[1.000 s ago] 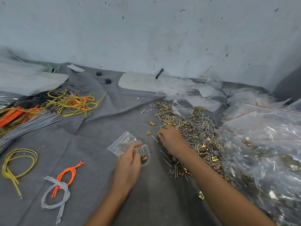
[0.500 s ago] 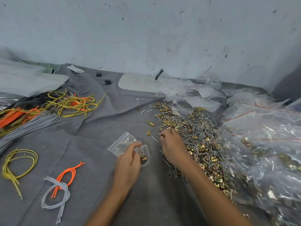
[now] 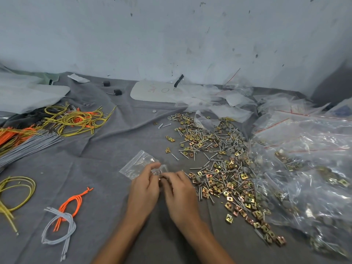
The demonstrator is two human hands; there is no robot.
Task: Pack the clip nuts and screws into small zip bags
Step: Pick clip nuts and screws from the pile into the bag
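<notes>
Grey cloth (image 3: 106,155); cords (image 3: 74,121) left, screws (image 3: 209,141) right.

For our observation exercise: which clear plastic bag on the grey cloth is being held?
The small clear zip bag pinched by the left hand; the large clear bags at right lie untouched.
</notes>
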